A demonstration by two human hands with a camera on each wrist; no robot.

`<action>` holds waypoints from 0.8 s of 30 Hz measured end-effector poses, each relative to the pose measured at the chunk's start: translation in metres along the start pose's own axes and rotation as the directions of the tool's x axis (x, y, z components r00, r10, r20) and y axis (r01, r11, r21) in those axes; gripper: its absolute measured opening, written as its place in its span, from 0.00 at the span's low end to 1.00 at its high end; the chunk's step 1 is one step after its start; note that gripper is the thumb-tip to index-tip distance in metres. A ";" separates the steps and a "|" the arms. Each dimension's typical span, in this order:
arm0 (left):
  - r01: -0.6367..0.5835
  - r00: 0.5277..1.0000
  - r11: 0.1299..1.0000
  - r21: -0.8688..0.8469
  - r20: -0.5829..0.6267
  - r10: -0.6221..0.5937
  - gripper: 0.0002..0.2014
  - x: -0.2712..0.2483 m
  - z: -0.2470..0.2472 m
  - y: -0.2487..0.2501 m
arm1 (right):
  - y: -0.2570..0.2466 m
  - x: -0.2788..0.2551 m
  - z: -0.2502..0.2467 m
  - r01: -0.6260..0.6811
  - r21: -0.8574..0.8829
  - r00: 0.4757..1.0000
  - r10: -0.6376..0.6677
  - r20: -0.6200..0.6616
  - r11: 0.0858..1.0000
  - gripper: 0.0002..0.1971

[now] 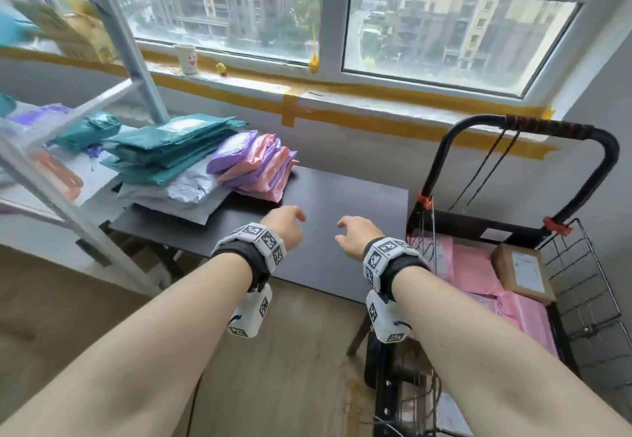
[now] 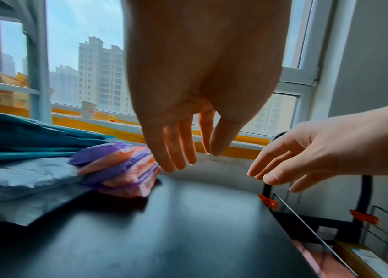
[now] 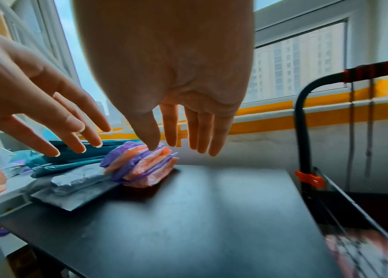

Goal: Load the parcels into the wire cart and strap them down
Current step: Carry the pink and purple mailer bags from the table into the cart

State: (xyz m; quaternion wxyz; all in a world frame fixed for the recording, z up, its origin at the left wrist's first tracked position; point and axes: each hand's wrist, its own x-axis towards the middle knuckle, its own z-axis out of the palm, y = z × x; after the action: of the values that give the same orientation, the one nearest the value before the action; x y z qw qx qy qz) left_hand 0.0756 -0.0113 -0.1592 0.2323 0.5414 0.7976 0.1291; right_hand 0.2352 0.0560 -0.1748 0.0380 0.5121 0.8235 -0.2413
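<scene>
While both of my hands hang empty above the dark bench [image 1: 342, 204], I have the left hand [image 1: 284, 228] and the right hand [image 1: 359, 236] spread loose, fingers relaxed and gripping nothing. The pink and purple mailer stack [image 1: 258, 169] lies just ahead of the left hand at the bench's far left, leaning against the teal mailers [image 1: 171, 149] piled on grey mailers [image 1: 178, 197]. The wire cart [image 1: 588, 299] stands just right of the bench, already holding pink mailers [image 1: 478, 272] and a cardboard box [image 1: 523, 272]; its black elastic cord [image 1: 492, 169] hangs from the handle, unhooked. My worry is the slick plastic: grabbing the small stack by its top could fan the lower bags onto the bench or the floor, and tugging it may drag the teal pile sideways. Carrying across, a bag could snag the cart's wire rim.
</scene>
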 end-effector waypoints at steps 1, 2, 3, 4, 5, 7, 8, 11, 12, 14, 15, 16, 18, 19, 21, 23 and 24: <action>0.013 1.000 1.000 -0.004 -0.013 -0.013 0.17 0.001 -0.010 -0.013 | -0.015 0.007 0.000 0.017 -0.007 1.000 -0.017 0.002 1.000 0.20; 0.027 0.999 1.000 -0.008 -0.027 -0.027 0.18 0.002 -0.021 -0.025 | -0.029 0.015 -0.001 0.040 -0.015 0.999 -0.040 0.000 0.999 0.20; 0.044 0.998 0.999 -0.015 -0.043 -0.045 0.18 0.004 -0.031 -0.036 | -0.043 0.023 -0.001 0.061 -0.022 0.998 -0.061 -0.001 0.998 0.20; 0.061 0.996 0.998 -0.026 -0.058 -0.062 0.17 0.007 -0.042 -0.048 | -0.056 0.032 -0.002 0.079 -0.027 0.997 -0.079 -0.005 0.997 0.20; 0.077 0.994 0.996 -0.038 -0.074 -0.079 0.17 0.010 -0.051 -0.059 | -0.068 0.041 -0.002 0.094 -0.031 0.996 -0.094 -0.008 0.995 0.20; 0.109 0.989 0.993 -0.054 -0.095 -0.114 0.17 0.020 -0.069 -0.082 | -0.092 0.062 -0.002 0.118 -0.031 0.993 -0.119 -0.014 0.993 0.19; 0.122 0.987 0.991 -0.059 -0.100 -0.127 0.17 0.027 -0.077 -0.094 | -0.104 0.073 -0.002 0.128 -0.025 0.991 -0.129 -0.018 0.991 0.18; 0.147 0.981 0.985 -0.090 -0.112 -0.157 0.16 0.058 -0.096 -0.126 | -0.134 0.115 -0.002 0.165 0.015 0.985 -0.164 -0.052 0.986 0.15; 0.156 0.979 0.982 -0.106 -0.117 -0.168 0.16 0.071 -0.101 -0.136 | -0.144 0.131 -0.002 0.173 0.036 0.983 -0.170 -0.068 0.984 0.14; 0.177 0.971 0.975 -0.134 -0.137 -0.195 0.15 0.100 -0.109 -0.155 | -0.160 0.168 -0.002 0.174 0.078 0.982 -0.166 -0.094 0.982 0.14; 0.190 0.968 0.971 -0.143 -0.137 -0.210 0.16 0.115 -0.113 -0.163 | -0.168 0.187 -0.002 0.164 0.105 0.983 -0.154 -0.098 0.981 0.15; 0.207 0.965 0.967 -0.150 -0.128 -0.227 0.17 0.130 -0.117 -0.170 | -0.175 0.206 -0.002 0.153 0.130 0.985 -0.142 -0.095 0.980 0.15; 0.233 0.963 0.960 -0.156 -0.101 -0.250 0.19 0.160 -0.124 -0.185 | -0.189 0.242 -0.002 0.136 0.180 0.989 -0.123 -0.078 0.974 0.17; 0.244 0.962 0.956 -0.165 -0.087 -0.260 0.19 0.175 -0.127 -0.193 | -0.195 0.259 -0.002 0.125 0.200 0.991 -0.115 -0.063 0.972 0.17; 0.258 0.959 0.945 -0.201 -0.061 -0.275 0.19 0.206 -0.131 -0.207 | -0.206 0.290 -0.002 0.097 0.234 0.995 -0.091 -0.037 0.968 0.18; 0.287 0.952 0.924 -0.253 -0.029 -0.304 0.19 0.228 -0.132 -0.219 | -0.215 0.316 -0.002 0.053 0.281 0.999 -0.052 -0.012 0.958 0.20; 0.301 0.948 0.910 -0.287 -0.015 -0.318 0.19 0.237 -0.131 -0.223 | -0.219 0.327 -0.002 0.030 0.306 0.999 -0.033 0.003 0.952 0.21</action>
State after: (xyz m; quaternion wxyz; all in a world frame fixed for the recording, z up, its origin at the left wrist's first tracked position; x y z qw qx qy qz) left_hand -0.2431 0.1285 -0.2033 0.2996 0.3654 0.8537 0.2190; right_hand -0.1072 0.2477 -0.1961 -0.0423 0.4977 0.7840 -0.3685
